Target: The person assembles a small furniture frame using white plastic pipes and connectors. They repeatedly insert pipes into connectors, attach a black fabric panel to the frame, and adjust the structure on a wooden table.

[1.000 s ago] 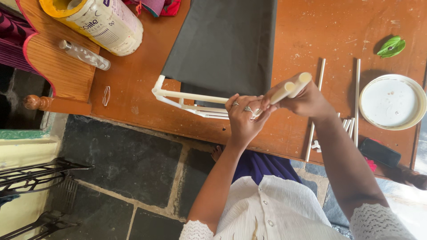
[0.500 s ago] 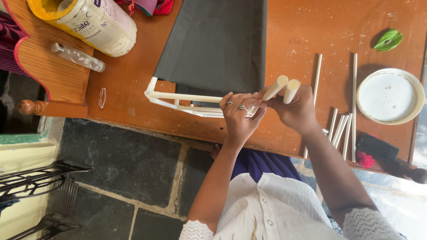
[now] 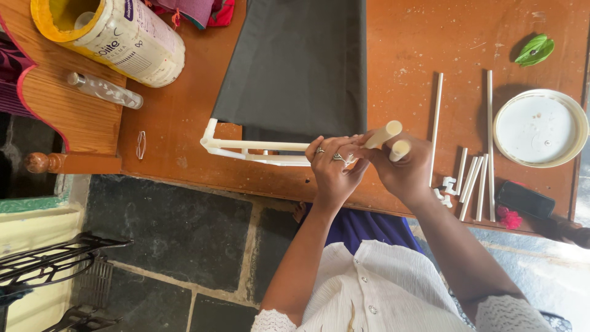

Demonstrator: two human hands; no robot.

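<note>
Wooden table (image 3: 430, 37); white pipe frame (image 3: 246, 147) partly hidden behind both hands.

You wear a white button-front top (image 3: 369, 286) with small pale buttons running down its middle. Both of its sleeves end in a band of white lace, one just to the left of the buttons and low (image 3: 273, 321), the other to their right (image 3: 504, 313). Your left hand (image 3: 334, 166) carries two silver rings. Above the top's collar, a deep blue-violet garment (image 3: 362, 224) shows.
</note>
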